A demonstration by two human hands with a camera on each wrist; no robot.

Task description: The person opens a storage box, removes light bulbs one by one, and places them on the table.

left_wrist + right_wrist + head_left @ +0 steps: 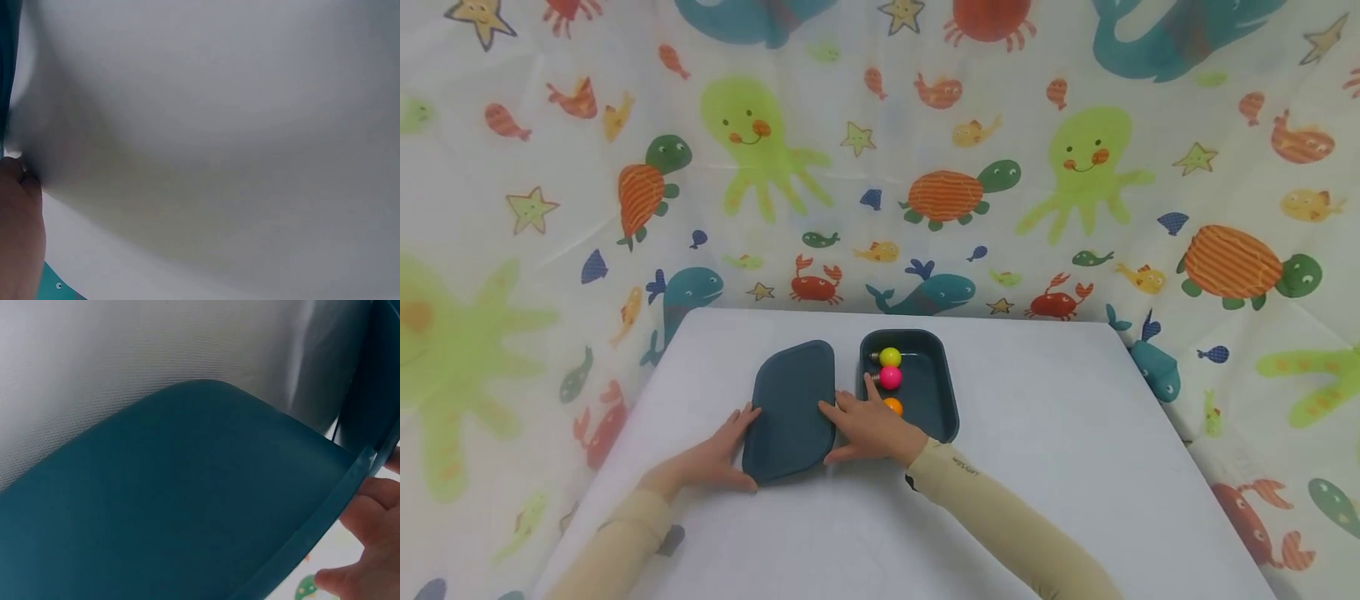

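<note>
A dark teal lid (792, 408) lies on the white table, just left of a matching open box (951, 400). Inside the box a yellow bulb (890, 357), a pink bulb (891, 377) and an orange bulb (893, 406) lie in a row. My left hand (718, 454) grips the lid's lower left edge, thumb at the rim. My right hand (868, 429) holds the lid's right edge, partly hiding the orange bulb. In the right wrist view the lid (156, 500) fills the frame and the fingers (369, 550) curl at its rim. The left wrist view shows the hand (19, 231) and a sliver of lid (7, 62).
The white table (1037, 433) stretches bare to the right of the box and in front of my arms. A sheet printed with sea animals (880, 167) hangs behind and drapes down both sides of the table.
</note>
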